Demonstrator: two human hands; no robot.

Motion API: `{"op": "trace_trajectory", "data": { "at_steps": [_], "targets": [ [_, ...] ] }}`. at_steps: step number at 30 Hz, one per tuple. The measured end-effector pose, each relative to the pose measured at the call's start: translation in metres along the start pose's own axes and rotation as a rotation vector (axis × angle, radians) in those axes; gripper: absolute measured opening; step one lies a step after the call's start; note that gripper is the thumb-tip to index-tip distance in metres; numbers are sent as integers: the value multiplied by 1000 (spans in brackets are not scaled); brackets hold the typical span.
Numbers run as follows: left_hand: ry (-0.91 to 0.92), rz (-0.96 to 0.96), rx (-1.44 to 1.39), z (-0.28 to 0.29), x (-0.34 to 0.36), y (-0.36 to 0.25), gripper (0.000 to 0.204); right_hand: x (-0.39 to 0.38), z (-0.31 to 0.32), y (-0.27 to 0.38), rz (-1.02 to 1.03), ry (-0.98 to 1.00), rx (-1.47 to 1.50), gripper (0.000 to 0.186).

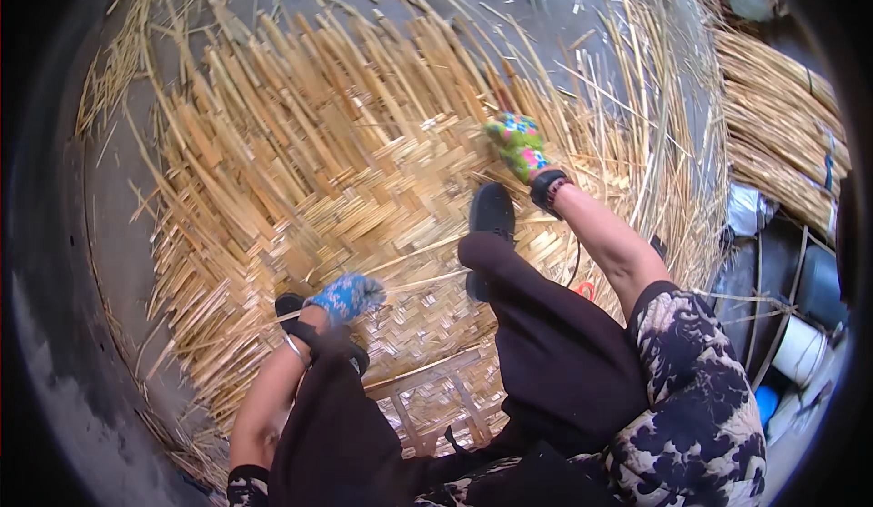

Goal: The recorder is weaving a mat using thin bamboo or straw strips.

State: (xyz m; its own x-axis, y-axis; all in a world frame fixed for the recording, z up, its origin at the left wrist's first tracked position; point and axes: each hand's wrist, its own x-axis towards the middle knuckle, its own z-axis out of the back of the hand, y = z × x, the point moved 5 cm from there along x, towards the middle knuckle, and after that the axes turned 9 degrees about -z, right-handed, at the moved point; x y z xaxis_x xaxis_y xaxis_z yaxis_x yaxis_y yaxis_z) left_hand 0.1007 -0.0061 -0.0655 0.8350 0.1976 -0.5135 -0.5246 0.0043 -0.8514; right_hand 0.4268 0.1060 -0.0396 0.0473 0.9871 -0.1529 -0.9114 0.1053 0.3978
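A partly woven mat of split bamboo strips [400, 207] spreads over the floor under my feet, tightly plaited near me and with loose strip ends fanning out on its far side. My left hand [348, 298], in a blue floral glove, is closed low over the weave beside my left shoe. A long thin bamboo strip [427, 280] runs out from it to the right. My right hand [518, 146], in a green floral glove, is closed and blurred at the mat's far right part. A dark reddish piece [503, 100] shows just beyond its fingers, too smeared to name.
Bundles of long strips [782, 125] lie at the right. Below them are a white bucket [800, 350] and a blue-grey container [821, 286]. Loose strips [668, 134] litter the grey floor around the mat. A small orange-red ring-like thing [587, 291] lies near my right knee.
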Motion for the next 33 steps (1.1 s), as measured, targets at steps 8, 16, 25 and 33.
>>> {"op": "trace_trajectory", "data": {
  "at_steps": [8, 16, 25, 33],
  "targets": [
    [-884, -147, -847, 50, 21, -31, 28, -43, 3, 223, 576, -17, 82, 18],
    [-879, -242, -967, 43, -5, -23, 24, -64, 11, 202, 471, -206, 428, 32],
    [-969, -183, -885, 71, -78, 0, 27, -90, 7, -10, -300, -141, 198, 21],
    [-1645, 588, 154, 107, -302, 128, 31, -137, 1, -88, -424, 4, -302, 20]
  ]
}}
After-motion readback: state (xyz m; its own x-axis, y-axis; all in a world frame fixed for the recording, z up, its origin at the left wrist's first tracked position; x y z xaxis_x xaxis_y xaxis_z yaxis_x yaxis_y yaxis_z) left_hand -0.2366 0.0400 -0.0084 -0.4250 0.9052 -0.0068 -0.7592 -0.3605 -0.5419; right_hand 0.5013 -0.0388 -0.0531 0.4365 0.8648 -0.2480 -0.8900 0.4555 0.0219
